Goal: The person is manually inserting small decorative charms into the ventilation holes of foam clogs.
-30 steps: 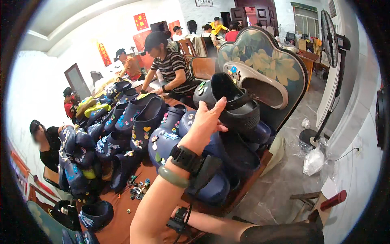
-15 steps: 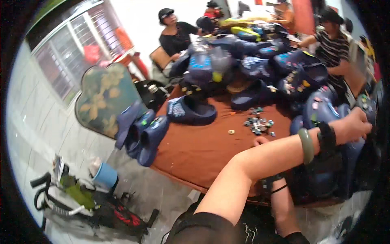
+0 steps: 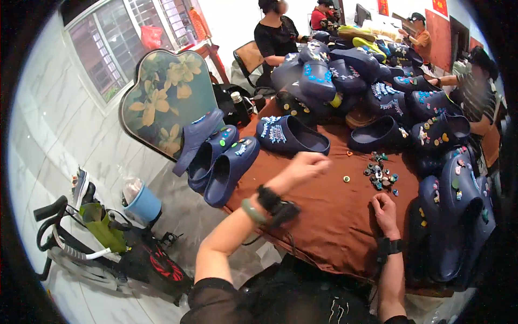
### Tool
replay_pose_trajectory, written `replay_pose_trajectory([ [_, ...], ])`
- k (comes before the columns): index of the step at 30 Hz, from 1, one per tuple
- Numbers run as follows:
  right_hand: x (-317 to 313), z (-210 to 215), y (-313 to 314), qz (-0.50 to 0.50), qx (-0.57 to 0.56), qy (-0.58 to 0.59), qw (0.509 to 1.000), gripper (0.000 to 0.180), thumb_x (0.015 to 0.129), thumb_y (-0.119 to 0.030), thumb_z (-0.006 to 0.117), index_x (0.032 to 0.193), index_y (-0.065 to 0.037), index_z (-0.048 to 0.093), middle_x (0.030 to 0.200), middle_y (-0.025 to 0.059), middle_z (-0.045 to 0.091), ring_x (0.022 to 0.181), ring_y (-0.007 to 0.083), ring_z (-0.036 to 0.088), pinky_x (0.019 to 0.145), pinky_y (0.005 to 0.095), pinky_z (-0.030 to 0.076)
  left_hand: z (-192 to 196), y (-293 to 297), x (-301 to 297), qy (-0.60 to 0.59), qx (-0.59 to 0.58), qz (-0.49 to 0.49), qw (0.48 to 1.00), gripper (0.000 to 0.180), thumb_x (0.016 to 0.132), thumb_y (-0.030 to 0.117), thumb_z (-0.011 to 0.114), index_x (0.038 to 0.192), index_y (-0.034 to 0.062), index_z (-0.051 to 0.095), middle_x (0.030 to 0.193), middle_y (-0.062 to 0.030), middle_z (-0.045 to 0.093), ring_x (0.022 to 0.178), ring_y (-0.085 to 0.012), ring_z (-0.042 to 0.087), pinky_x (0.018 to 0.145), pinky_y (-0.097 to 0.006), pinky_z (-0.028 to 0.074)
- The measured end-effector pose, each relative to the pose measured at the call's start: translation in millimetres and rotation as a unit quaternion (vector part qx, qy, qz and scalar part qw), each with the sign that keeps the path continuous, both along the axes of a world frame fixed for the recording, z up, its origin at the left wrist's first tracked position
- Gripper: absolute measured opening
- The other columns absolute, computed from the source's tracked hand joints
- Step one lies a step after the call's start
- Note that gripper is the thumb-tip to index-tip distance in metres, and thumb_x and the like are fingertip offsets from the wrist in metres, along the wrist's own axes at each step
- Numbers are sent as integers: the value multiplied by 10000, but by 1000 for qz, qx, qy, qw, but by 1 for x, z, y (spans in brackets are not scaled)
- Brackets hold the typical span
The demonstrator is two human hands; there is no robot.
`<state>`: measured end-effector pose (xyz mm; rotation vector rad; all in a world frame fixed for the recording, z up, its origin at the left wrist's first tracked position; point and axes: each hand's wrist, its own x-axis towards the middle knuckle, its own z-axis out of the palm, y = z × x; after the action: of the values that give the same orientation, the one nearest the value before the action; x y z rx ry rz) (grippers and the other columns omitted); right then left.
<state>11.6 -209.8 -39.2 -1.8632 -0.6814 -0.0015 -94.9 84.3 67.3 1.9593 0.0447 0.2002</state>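
Observation:
My left hand point(image 3: 303, 169) hovers over the cloth in front of a dark blue clog point(image 3: 291, 136) with pale blue charms. Its fingers are drawn together, and whatever they may hold is hidden. My right hand point(image 3: 385, 214) rests on the cloth with fingers curled, their inside out of sight. Just beyond it lies a loose pile of small shoe charms point(image 3: 381, 177). A single round charm point(image 3: 346, 179) lies left of the pile, near a small orange charm point(image 3: 349, 153). Decorated clogs point(image 3: 458, 189) are stacked to the right of my right hand.
Three clogs point(image 3: 231, 171) line the table's left edge. A heap of clogs point(image 3: 318, 81) fills the far side of the brown tablecloth point(image 3: 324, 227). Several people sit around it. On the left are a painted chair back point(image 3: 167, 102), a blue bin point(image 3: 141, 202) and a scooter point(image 3: 97, 243).
My left arm has swung from the clogs at the right, across my right arm, back to the left over the cloth. My right hand, mostly covered before, now shows. The view has shifted.

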Motion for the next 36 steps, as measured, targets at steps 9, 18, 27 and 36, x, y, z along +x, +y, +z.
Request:
replay_pose_trajectory([
  [9,6,-8,-2,-11,-35,-35,999,101,868,-96,637,864,4,621,764,86,604,695,147,571,638,281,454,-50,74,-4,161,-216,292,918,1058,776,597,661,1461,16,102,947,-75,577,570,-79,427,501,-236,375],
  [18,-3,-2,7,-7,-94,-121,988,116,827,-95,652,911,-28,609,917,135,625,831,307,624,697,360,505,-80,94,89,190,-106,466,858,1277,695,349,774,1456,113,-224,1497,-340,-79,1375,-467,171,1049,-543,321],
  [27,-4,5,24,142,-302,-374,866,490,885,-235,564,1356,-186,438,1425,107,354,1291,314,333,1042,456,292,-101,73,-3,-12,-108,263,959,854,677,-31,467,1472,81,175,1371,-215,386,1256,-354,424,1025,-384,386],
  [36,32,-13,88,158,-225,-366,889,313,855,-137,530,1165,-97,546,1237,96,534,1194,267,481,953,406,364,-91,-28,-106,38,52,173,983,868,697,-36,475,1479,19,104,1430,-263,207,1340,-387,225,1131,-400,180],
])
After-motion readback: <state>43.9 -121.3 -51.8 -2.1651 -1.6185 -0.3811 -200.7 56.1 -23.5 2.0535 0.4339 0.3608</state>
